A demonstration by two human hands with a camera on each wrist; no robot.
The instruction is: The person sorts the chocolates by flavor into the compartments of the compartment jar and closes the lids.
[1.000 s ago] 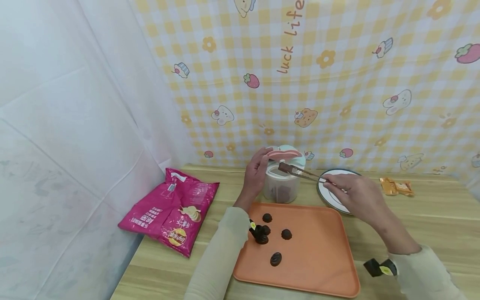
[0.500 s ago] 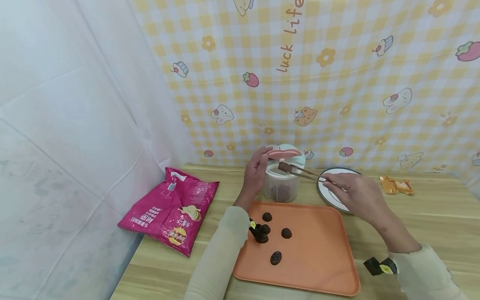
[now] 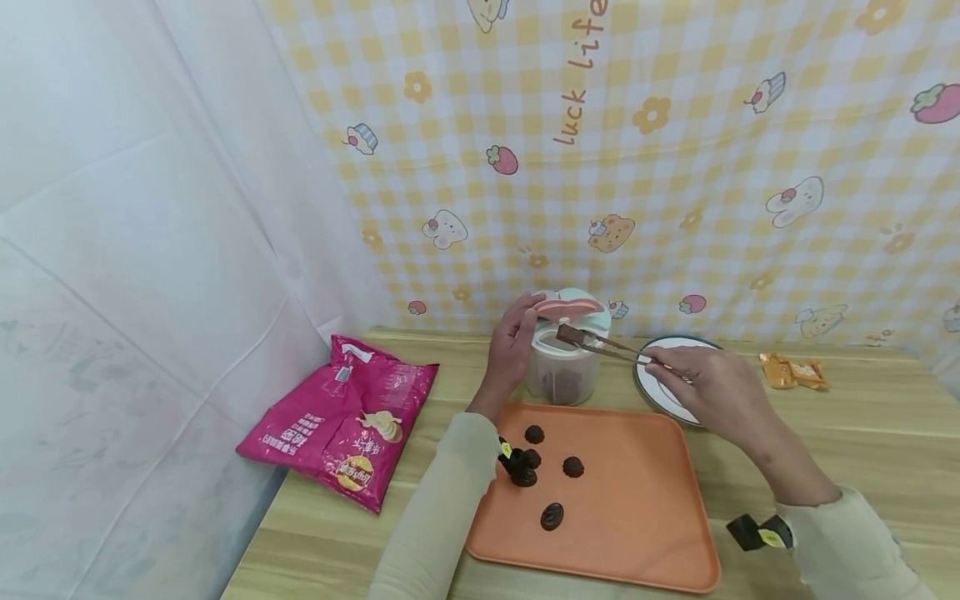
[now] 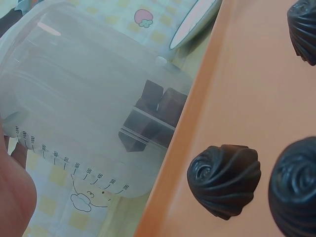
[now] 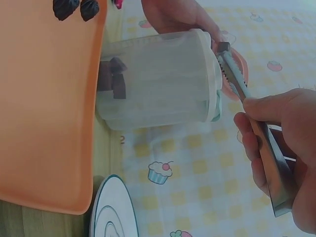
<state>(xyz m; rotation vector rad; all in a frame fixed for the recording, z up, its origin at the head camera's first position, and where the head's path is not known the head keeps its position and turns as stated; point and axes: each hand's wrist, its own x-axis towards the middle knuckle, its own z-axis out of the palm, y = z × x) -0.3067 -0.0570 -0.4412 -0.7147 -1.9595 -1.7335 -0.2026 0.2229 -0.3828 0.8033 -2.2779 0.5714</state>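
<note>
My right hand [image 3: 712,392] holds metal tongs [image 5: 270,168]. Their tips pinch a small brown chocolate block [image 3: 567,335] just over the opened mouth of a clear storage jar [image 3: 561,379]. My left hand [image 3: 513,342] grips the jar's left side at the lid, fingers by the raised pink flap [image 3: 568,311]. The lid around the flap is white and pale green. Through the jar wall in the left wrist view, several brown chocolate blocks [image 4: 148,121] lie at the bottom. Dark swirled chocolates [image 4: 224,180] sit on an orange tray [image 3: 630,500] in front of the jar.
A white plate [image 3: 667,402] with a dark rim stands right of the jar, partly behind my right hand. Orange wrapped snacks [image 3: 793,372] lie farther right. A magenta chip bag [image 3: 337,425] lies at the left. A checkered cloth [image 3: 465,275] hangs behind the table.
</note>
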